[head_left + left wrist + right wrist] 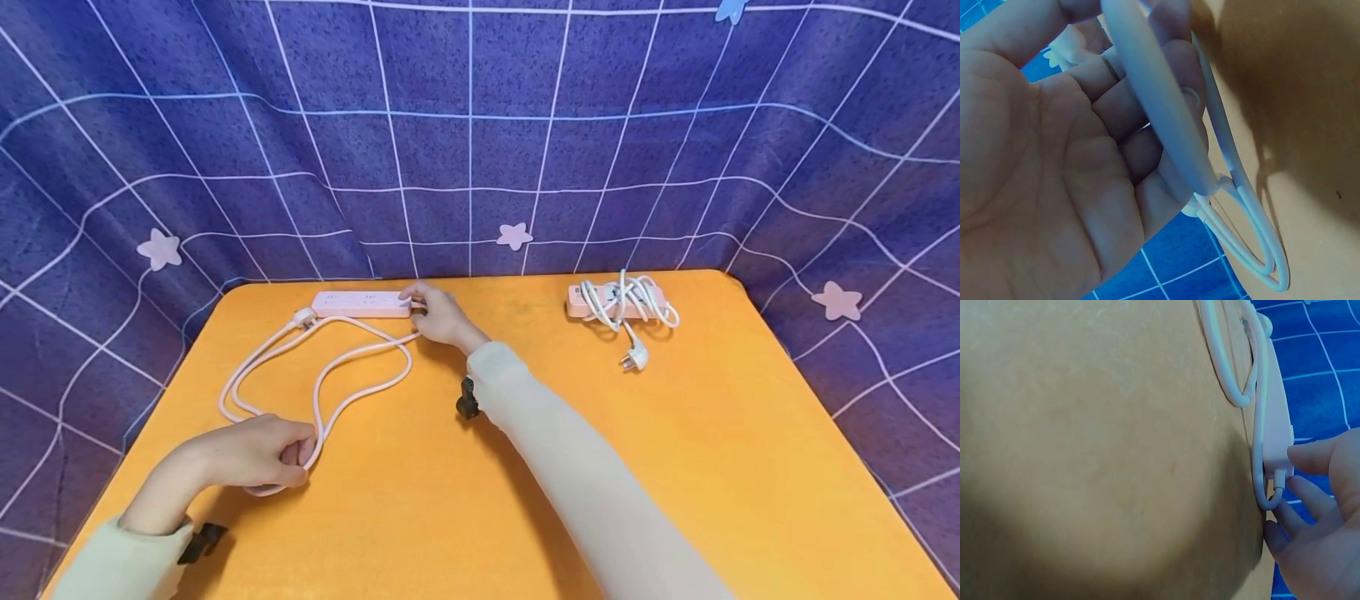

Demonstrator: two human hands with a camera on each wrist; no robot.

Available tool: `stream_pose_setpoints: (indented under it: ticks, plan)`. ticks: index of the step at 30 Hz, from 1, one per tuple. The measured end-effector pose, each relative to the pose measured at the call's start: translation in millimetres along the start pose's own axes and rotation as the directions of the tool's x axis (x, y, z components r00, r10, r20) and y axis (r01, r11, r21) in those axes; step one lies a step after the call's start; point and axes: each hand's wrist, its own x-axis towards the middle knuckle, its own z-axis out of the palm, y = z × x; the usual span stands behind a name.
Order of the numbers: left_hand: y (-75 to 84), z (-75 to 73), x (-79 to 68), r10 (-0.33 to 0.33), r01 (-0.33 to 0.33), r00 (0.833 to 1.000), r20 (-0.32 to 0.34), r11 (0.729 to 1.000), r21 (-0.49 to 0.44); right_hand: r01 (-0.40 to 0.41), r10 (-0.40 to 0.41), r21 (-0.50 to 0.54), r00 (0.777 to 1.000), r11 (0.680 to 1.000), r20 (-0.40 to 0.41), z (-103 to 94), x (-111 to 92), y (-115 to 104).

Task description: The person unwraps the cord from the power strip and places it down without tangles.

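Observation:
A pink power strip (352,305) lies near the table's back edge, left of centre. My right hand (441,317) holds its right end; the right wrist view shows the thumb on the corner of the strip (1277,419) and the other fingers by the cord's exit. The pale pink cord (410,360) runs in loose loops toward my left hand (258,450). There the fingers curl round the cord (1154,94), with the thumb near it. The strip's plug (304,317) rests at the strip's left end.
At the back right lies a second pink power strip (577,302), wrapped in its white cord (621,292), with its plug (636,357) in front. A blue gridded curtain (435,150) with stars hangs behind and beside the orange table (480,517).

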Motion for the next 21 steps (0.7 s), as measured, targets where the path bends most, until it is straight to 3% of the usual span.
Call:
stream_pose_setpoints:
  ticks: [3, 7, 12, 16, 21]
  plan:
    - [0.8, -2.6, -1.0, 0.005, -0.005, 1.000, -0.022, 1.000, 0.014, -0.006, 0.006, 0.003, 1.000, 1.000, 0.003, -3.2, -1.3, 0.0]
    - [3.1, -8.0, 0.1, 0.033, -0.025, 0.996, -0.078, 0.994, 0.105, -0.002, 0.001, -0.056, 1.000, 0.998, -0.021, -12.8, -3.7, -0.9]
    - [7.9, -15.3, 7.0, 0.080, -0.036, 0.980, -0.180, 0.971, 0.238, 0.070, -0.075, -0.152, 0.997, 0.986, -0.030, -35.7, -10.6, -7.6]
    - [15.0, -20.6, 17.8, 0.122, -0.007, 0.940, -0.317, 0.940, 0.341, 0.143, -0.149, -0.136, 0.988, 0.980, -0.029, -61.7, -22.8, -19.8]
    - [31.2, -29.5, 35.6, 0.177, 0.035, 0.872, -0.457, 0.908, 0.417, 0.219, -0.224, -0.104, 0.974, 0.970, -0.042, -104.4, -48.4, -38.2]
